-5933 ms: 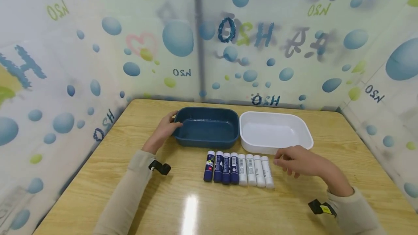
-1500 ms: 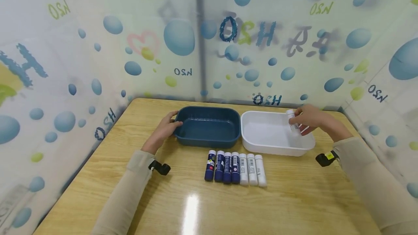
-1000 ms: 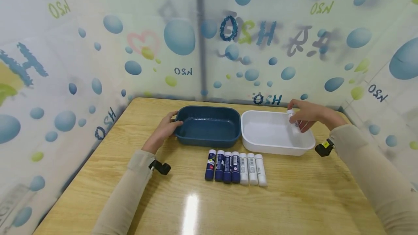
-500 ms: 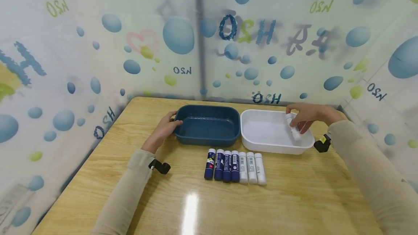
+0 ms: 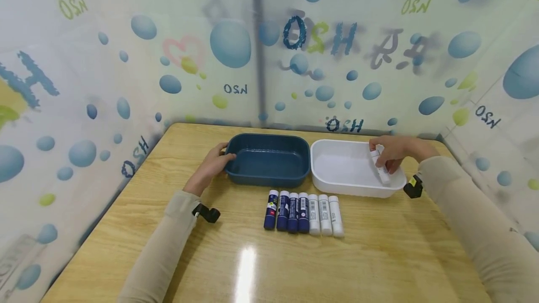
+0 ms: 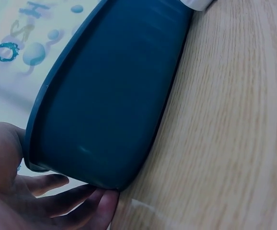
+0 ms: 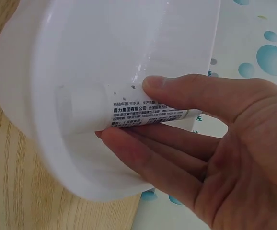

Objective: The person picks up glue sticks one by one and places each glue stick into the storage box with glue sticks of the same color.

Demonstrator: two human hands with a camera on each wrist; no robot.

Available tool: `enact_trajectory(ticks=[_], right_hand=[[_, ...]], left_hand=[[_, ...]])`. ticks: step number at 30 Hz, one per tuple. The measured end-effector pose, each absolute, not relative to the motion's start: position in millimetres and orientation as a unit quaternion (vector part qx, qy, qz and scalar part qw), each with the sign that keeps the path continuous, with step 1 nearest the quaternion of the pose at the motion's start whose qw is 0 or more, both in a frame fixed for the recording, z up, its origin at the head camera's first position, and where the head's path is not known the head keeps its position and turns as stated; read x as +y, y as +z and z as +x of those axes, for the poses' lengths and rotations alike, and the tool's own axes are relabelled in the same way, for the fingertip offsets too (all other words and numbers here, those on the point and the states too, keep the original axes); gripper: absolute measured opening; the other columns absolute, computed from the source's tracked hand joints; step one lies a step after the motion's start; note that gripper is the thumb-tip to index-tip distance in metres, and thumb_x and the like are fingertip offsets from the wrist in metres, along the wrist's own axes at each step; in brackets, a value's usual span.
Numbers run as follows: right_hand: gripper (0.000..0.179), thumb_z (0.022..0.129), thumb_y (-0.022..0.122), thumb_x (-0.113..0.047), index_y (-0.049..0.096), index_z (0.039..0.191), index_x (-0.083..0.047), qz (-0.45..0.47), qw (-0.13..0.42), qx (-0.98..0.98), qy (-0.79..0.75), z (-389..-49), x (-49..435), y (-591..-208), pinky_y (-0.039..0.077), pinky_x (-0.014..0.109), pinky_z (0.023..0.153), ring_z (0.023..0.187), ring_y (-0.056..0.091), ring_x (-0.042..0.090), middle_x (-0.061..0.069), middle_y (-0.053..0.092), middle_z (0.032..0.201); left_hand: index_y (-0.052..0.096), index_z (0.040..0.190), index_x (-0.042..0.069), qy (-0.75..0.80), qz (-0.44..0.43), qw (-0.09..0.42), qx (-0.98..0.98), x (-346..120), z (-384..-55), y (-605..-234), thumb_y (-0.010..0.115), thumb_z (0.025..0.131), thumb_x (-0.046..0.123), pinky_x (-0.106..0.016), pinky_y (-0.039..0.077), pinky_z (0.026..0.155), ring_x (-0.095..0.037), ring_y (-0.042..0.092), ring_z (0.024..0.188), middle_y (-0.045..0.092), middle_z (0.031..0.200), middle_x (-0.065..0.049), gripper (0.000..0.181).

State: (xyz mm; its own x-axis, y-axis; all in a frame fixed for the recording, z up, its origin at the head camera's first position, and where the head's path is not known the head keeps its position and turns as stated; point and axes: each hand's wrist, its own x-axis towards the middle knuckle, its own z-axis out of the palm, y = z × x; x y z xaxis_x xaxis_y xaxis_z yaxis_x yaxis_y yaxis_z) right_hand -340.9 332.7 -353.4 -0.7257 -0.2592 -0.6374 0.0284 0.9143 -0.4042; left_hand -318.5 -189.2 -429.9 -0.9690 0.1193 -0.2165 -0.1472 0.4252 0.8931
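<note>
My right hand (image 5: 391, 151) pinches a white glue stick (image 7: 124, 108) with dark printed text between thumb and fingers. That stick is down inside the right end of the white tray (image 5: 337, 190), one end close to the tray's near wall in the right wrist view. At the left end of the dark blue tray (image 5: 267, 181), my left hand (image 5: 212, 165) holds the rim, thumb over the edge and fingers against the outer wall. In front of the trays lie three white glue sticks (image 5: 324, 215) beside a row of several navy glue sticks (image 5: 293, 212) with white caps.
Both trays stand side by side on a wooden table (image 5: 236, 265), their ends almost meeting. A wall sheet (image 5: 269, 106) printed with blue drops rises right behind the table's far edge. Each sleeve carries a small black wrist camera (image 5: 206, 213).
One white glue stick has left the right end of the row and gone into the white tray in my right hand. Lately that hand has lowered it further. My left hand has stayed put.
</note>
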Motion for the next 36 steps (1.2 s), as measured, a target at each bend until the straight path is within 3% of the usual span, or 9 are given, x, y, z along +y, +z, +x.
enact_trajectory(ticks=[11, 17, 27, 36], right_hand=[[0.044, 0.098, 0.072, -0.02, 0.046, 0.127, -0.001, -0.058, 0.356, 0.916, -0.175, -339, 329, -354, 0.061, 0.027, 0.074, 0.076, 0.067, 0.017, 0.011, 0.067, 0.096], [0.036, 0.098, 0.072, -0.019, 0.052, 0.122, -0.001, -0.052, 0.353, 0.92, -0.165, -339, 327, -358, 0.062, 0.029, 0.074, 0.077, 0.067, 0.019, 0.012, 0.067, 0.097], [0.031, 0.097, 0.073, -0.022, 0.057, 0.115, -0.002, -0.04, 0.338, 0.931, -0.131, -341, 326, -363, 0.06, 0.027, 0.069, 0.073, 0.065, 0.019, 0.009, 0.066, 0.087], [0.023, 0.098, 0.069, -0.013, 0.058, 0.112, 0.001, -0.03, 0.344, 0.932, -0.109, -339, 325, -366, 0.056, 0.026, 0.065, 0.071, 0.062, 0.018, 0.01, 0.066, 0.084]], left_hand=[[0.023, 0.165, 0.012, 0.538, -0.01, 0.125, 0.833, -190, -318, -428, 0.05, 0.109, 0.028, -0.03, 0.053, 0.077, -0.032, 0.058, 0.121, 0.041, 0.158, -0.024, 0.064], [0.027, 0.163, 0.009, 0.541, -0.006, 0.127, 0.831, -190, -318, -429, 0.049, 0.109, 0.027, -0.032, 0.053, 0.078, -0.032, 0.061, 0.116, 0.046, 0.154, -0.025, 0.061], [0.031, 0.161, 0.006, 0.543, -0.008, 0.123, 0.831, -191, -319, -430, 0.049, 0.109, 0.026, -0.026, 0.054, 0.077, -0.032, 0.062, 0.118, 0.049, 0.15, -0.026, 0.058], [0.03, 0.161, 0.007, 0.54, -0.006, 0.123, 0.832, -190, -316, -429, 0.049, 0.109, 0.026, -0.027, 0.053, 0.075, -0.029, 0.062, 0.113, 0.049, 0.15, -0.026, 0.059]])
